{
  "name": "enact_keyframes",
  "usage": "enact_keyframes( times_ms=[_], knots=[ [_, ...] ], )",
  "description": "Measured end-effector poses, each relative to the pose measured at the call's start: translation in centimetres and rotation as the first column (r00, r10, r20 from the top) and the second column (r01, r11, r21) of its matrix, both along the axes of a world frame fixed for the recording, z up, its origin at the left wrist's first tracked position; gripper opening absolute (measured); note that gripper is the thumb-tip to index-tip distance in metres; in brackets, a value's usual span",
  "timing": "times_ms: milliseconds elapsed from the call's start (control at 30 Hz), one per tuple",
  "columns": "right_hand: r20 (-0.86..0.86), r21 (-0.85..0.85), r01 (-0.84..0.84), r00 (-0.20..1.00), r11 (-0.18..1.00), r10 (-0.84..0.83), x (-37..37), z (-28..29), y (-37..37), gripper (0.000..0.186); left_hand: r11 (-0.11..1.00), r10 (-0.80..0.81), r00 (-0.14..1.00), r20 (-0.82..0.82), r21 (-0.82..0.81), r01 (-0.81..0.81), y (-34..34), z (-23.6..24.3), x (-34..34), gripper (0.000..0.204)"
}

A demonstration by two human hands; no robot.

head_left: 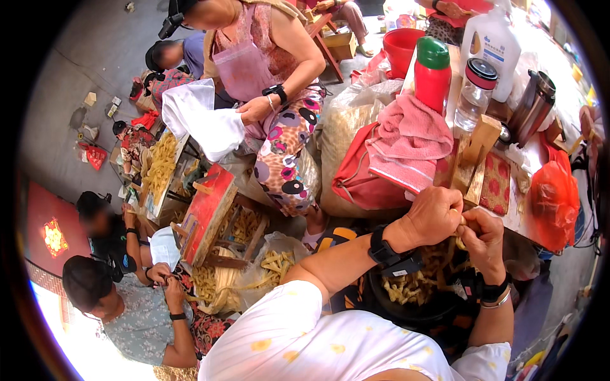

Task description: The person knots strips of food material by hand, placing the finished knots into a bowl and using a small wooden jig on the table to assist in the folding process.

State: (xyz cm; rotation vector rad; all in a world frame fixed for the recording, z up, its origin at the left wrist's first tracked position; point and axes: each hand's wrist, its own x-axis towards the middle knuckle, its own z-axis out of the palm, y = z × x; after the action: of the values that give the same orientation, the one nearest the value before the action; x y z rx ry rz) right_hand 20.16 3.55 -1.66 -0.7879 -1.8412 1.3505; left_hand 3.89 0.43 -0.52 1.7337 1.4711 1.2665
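My left hand (433,214) is closed, its fingers curled at the near edge of the worktable (502,213). Right beside it, my right hand (484,242) pinches close against the left fingertips. A small pale yellow strip (462,221) shows between the fingers, mostly hidden by them. Below both hands, a dark basin (375,298) holds many curled yellow-tan strips (406,287). A wooden block stand (473,162) is fixed on the table just beyond my hands, next to a red patterned pad (495,184).
A pink towel (410,140), red bottle (432,79), glass jar (473,95), white jug (492,44), thermos (532,108) and red plastic bag (555,200) crowd the table. A seated person (270,82) holds white cloth (203,120). Others work left, near a red-topped bench (208,213).
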Motion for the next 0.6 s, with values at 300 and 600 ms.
enact_keyframes(
  times_ms=[300, 600],
  knots=[
    [-0.751, -0.533, -0.643, 0.659, 0.55, 0.043, 1.3, -2.3, 0.9, 0.021, 0.991, -0.021, 1.0, -0.016, 0.132, 0.023, -0.4, 0.9, 0.0, 0.015],
    [-0.227, -0.388, -0.232, 0.962, 0.892, 0.152, 0.6, -0.7, 1.4, 0.028, 0.971, -0.233, 0.951, -0.205, -0.105, 0.215, 0.0, 1.3, -1.6, 0.024]
  ],
)
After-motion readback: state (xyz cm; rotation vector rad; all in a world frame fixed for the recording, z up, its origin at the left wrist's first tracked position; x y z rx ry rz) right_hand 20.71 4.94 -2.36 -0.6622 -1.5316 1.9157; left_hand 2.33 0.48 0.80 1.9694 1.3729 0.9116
